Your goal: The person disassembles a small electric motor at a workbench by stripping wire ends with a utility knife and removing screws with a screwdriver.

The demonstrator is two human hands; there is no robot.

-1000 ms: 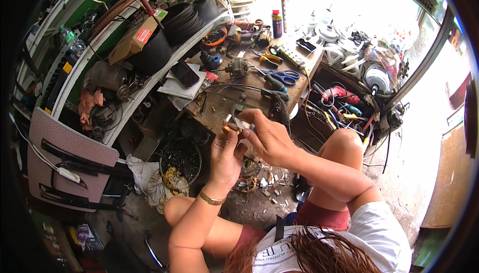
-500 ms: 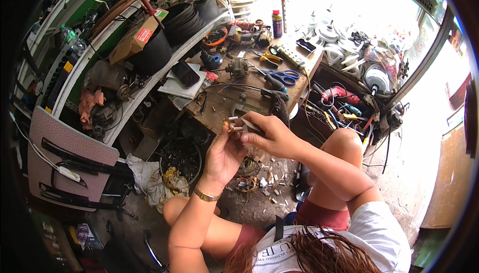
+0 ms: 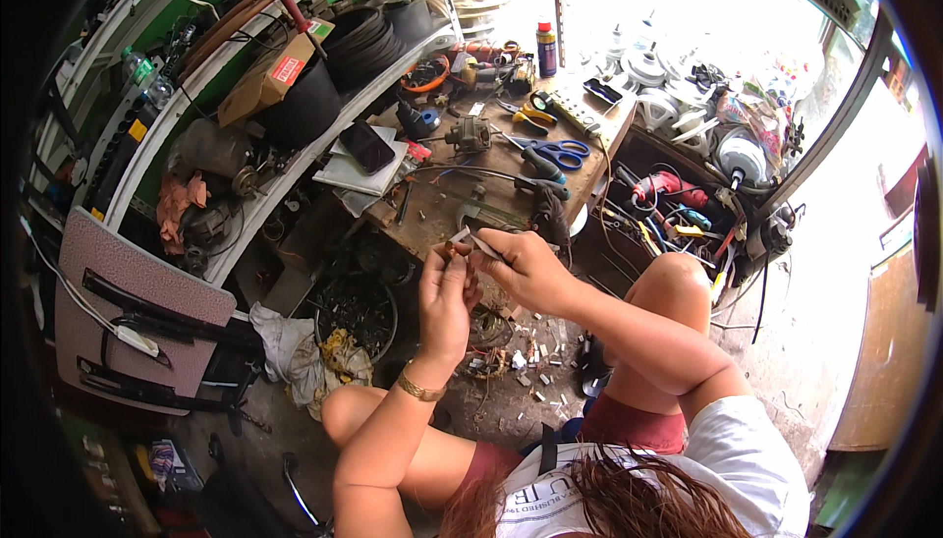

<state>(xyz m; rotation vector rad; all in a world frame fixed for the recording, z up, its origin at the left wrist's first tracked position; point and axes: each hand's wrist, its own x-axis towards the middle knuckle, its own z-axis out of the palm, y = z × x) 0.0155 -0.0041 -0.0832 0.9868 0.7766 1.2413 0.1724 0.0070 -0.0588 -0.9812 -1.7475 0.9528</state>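
My left hand (image 3: 444, 304), with a gold-coloured band at its wrist, is closed on a small copper-coloured part (image 3: 456, 247) that has a whitish piece at its upper end. My right hand (image 3: 533, 271) meets it from the right, fingers closed around a slim, pointed grey blade-like tool (image 3: 485, 247). The fingertips of both hands are close together and hide most of the part. Both hands are held up in front of the near edge of the cluttered wooden table (image 3: 432, 228).
On the table lie blue-handled scissors (image 3: 562, 153), yellow-handled pliers (image 3: 535, 120), a small motor (image 3: 470, 134) and a phone (image 3: 367, 148). A spray can (image 3: 546, 50) stands at the back. Right is a tool box (image 3: 656, 219). Small white pieces (image 3: 535, 353) litter the floor.
My left hand has turned, its fingers curling more tightly around the small part. The whitish piece now slants up from the fingertips. My right hand has shifted slightly left and down.
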